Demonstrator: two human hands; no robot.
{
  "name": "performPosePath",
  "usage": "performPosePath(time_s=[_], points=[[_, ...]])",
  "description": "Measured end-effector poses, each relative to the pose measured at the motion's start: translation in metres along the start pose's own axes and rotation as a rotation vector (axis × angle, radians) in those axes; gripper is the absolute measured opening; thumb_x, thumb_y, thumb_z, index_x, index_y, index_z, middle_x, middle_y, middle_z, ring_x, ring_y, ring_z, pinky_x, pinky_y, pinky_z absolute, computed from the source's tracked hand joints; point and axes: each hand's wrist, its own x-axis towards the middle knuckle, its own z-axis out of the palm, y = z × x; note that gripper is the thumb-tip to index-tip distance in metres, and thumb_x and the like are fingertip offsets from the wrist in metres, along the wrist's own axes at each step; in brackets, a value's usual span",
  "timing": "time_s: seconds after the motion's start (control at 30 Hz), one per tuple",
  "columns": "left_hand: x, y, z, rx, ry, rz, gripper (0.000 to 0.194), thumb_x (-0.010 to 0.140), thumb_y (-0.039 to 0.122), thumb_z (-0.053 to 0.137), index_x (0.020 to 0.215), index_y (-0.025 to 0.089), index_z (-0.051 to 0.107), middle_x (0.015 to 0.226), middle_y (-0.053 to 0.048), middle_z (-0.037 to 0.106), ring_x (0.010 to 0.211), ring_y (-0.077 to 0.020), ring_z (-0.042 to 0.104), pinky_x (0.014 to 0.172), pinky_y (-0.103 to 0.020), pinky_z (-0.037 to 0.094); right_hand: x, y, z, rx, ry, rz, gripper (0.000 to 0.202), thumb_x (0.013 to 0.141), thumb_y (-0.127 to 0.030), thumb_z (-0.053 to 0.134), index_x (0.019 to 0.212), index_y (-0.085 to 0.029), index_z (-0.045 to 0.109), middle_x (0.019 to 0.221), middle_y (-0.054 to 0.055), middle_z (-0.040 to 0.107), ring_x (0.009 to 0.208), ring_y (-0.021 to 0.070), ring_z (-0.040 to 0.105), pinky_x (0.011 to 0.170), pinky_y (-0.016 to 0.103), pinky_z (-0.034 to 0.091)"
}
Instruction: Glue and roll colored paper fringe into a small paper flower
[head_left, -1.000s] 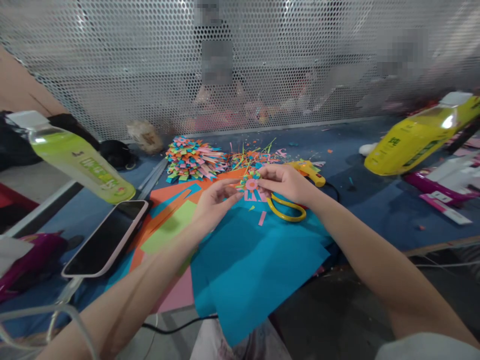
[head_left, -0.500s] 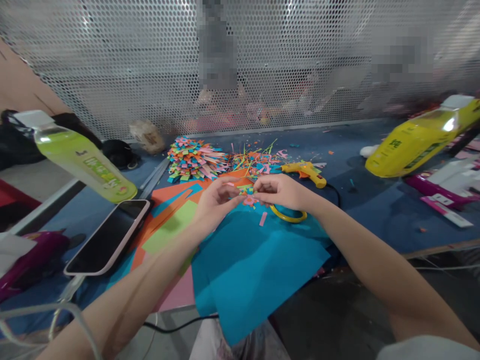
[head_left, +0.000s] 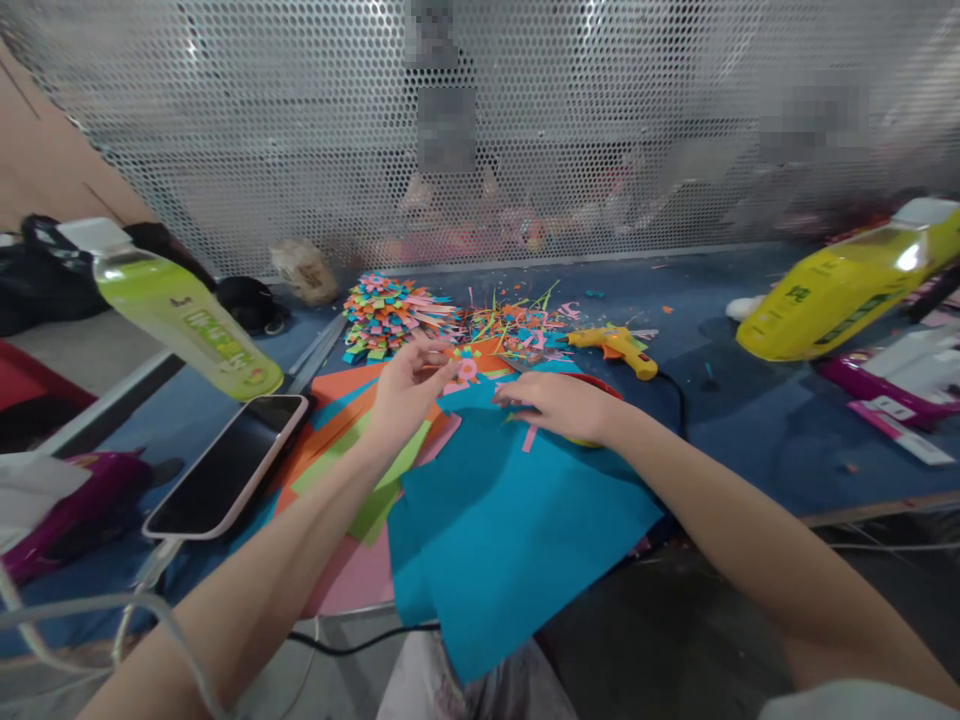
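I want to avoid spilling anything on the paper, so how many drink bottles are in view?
2. A green bottle stands at the left, beside the phone. A yellow bottle stands at the far right. Others may be hidden outside the picture.

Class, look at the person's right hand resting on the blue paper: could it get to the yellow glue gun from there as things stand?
Probably yes. The right hand lies flat on the blue paper, and the glue gun lies just beyond it on the table. Only paper scraps lie nearby, beside the path, so nothing tall blocks a forward reach.
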Motion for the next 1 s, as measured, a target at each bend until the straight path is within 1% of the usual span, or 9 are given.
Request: performPosePath(time_s=[0.17, 0.33, 0.47, 0.57, 0.63, 0.73, 0.87, 1.0], points=[[0.0007, -0.0038, -0.0004, 0.018, -0.014, -0.063, 0.042, 0.065, 0.037, 0.074, 0.097, 0.016, 0.058, 0.080, -0.003, 0.064, 0.069, -0.0121, 0.061, 0.059, -0.022, 0.046, -0.0003, -0.0046, 0.0022, -0.050, -0.004, -0.003, 0.023, 0.084, -0.010, 0.052, 0.104, -0.016, 0.060, 0.102, 0.009, 0.066, 0.098, 0.0226, 0.059, 0.077, 0.030, 0.044], [0.0004, -0.0029, 0.0002, 0.000, -0.042, -0.038, 0.041, 0.065, 0.034, 0.075, 0.098, 0.016, 0.058, 0.079, -0.002, 0.063, 0.067, -0.0122, 0.061, 0.055, -0.021, 0.045, 0.0020, -0.0090, 0.0036, 0.005, 0.009, 0.010, 0.020, 0.084, -0.006, 0.048, 0.097, -0.013, 0.061, 0.095, 0.010, 0.066, 0.090, 0.0202, 0.061, 0.076, 0.029, 0.044], [-0.0010, 0.0000, 0.0020, -0.014, -0.042, -0.038, 0.037, 0.067, 0.035, 0.072, 0.096, 0.016, 0.059, 0.077, -0.002, 0.063, 0.065, -0.0112, 0.061, 0.054, -0.020, 0.044, 0.0020, -0.0085, 0.0028, 0.019, 0.020, 0.069, 0.023, 0.083, -0.004, 0.047, 0.100, -0.011, 0.060, 0.095, 0.011, 0.066, 0.087, 0.0196, 0.060, 0.076, 0.029, 0.044], [-0.0009, 0.0007, 0.0014, -0.007, -0.043, -0.041, 0.037, 0.068, 0.035, 0.071, 0.097, 0.016, 0.059, 0.079, -0.002, 0.063, 0.066, -0.0104, 0.060, 0.054, -0.020, 0.044, 0.0008, -0.0065, 0.0010, 0.060, 0.032, 0.112, 0.026, 0.083, -0.004, 0.049, 0.106, -0.012, 0.059, 0.097, 0.011, 0.066, 0.089, 0.0192, 0.060, 0.078, 0.029, 0.044], [-0.0003, -0.0002, 0.0002, 0.000, -0.040, -0.046, 0.040, 0.067, 0.035, 0.072, 0.099, 0.015, 0.059, 0.080, -0.002, 0.063, 0.066, -0.0105, 0.060, 0.054, -0.020, 0.044, 0.0003, -0.0059, 0.0001, 0.073, 0.021, 0.093, 0.026, 0.082, -0.006, 0.053, 0.107, -0.013, 0.058, 0.101, 0.011, 0.065, 0.092, 0.0199, 0.060, 0.079, 0.030, 0.044], [0.0011, -0.0027, -0.0018, 0.006, -0.030, -0.056, 0.046, 0.064, 0.035, 0.075, 0.103, 0.016, 0.059, 0.083, -0.003, 0.064, 0.064, -0.0102, 0.060, 0.055, -0.021, 0.045, 0.0006, -0.0065, 0.0004, 0.063, -0.003, 0.049, 0.023, 0.080, -0.006, 0.056, 0.101, -0.014, 0.058, 0.101, 0.011, 0.065, 0.092, 0.0201, 0.060, 0.079, 0.029, 0.044], [0.0020, -0.0057, -0.0025, 0.009, -0.026, -0.057, 0.048, 0.058, 0.034, 0.078, 0.099, 0.016, 0.061, 0.082, -0.003, 0.065, 0.062, -0.0102, 0.060, 0.057, -0.022, 0.046, 0.0018, -0.0073, 0.0027, 0.104, 0.007, 0.040, 0.022, 0.077, 0.000, 0.052, 0.093, -0.014, 0.058, 0.095, 0.009, 0.065, 0.087, 0.0180, 0.059, 0.077, 0.029, 0.044], [0.0009, -0.0065, -0.0019, 0.006, -0.049, -0.076, 0.046, 0.056, 0.034, 0.079, 0.094, 0.015, 0.062, 0.083, -0.005, 0.067, 0.066, -0.0130, 0.062, 0.059, -0.024, 0.047, 0.0023, -0.0053, 0.0040, 0.145, 0.003, 0.052, 0.022, 0.078, 0.002, 0.048, 0.091, -0.014, 0.058, 0.090, 0.008, 0.064, 0.081, 0.0162, 0.058, 0.073, 0.027, 0.043]])
